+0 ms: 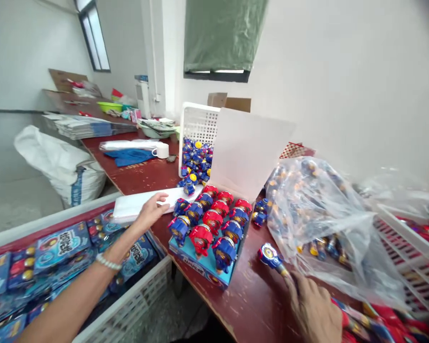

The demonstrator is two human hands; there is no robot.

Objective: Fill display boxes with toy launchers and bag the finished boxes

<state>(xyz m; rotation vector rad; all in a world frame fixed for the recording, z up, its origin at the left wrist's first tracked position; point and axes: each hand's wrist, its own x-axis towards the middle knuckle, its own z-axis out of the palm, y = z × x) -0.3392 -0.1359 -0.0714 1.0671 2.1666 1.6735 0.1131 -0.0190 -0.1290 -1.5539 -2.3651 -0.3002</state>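
My left hand point(154, 208) hovers by a white flat piece point(132, 206) on the table, just left of the open display box point(200, 269). Its fingers are loosely bent and apart, with nothing visible between them. Rows of red and blue round-headed toys point(212, 221) stand in the box, and its white lid point(248, 152) is raised. At the lower right, my right hand point(316, 305) is closed around the narrow stem of a blue round-headed toy point(270, 255), whose head points toward the box. More red and blue toys point(364, 321) lie beside that hand.
A white basket point(200, 119) tips blue toys onto the table behind the box. To the right are a clear plastic bag point(321, 205) of toys and another white basket point(396, 214). A large crate point(128, 312) at left holds packed blue boxes. A white mug point(161, 150) stands farther back.
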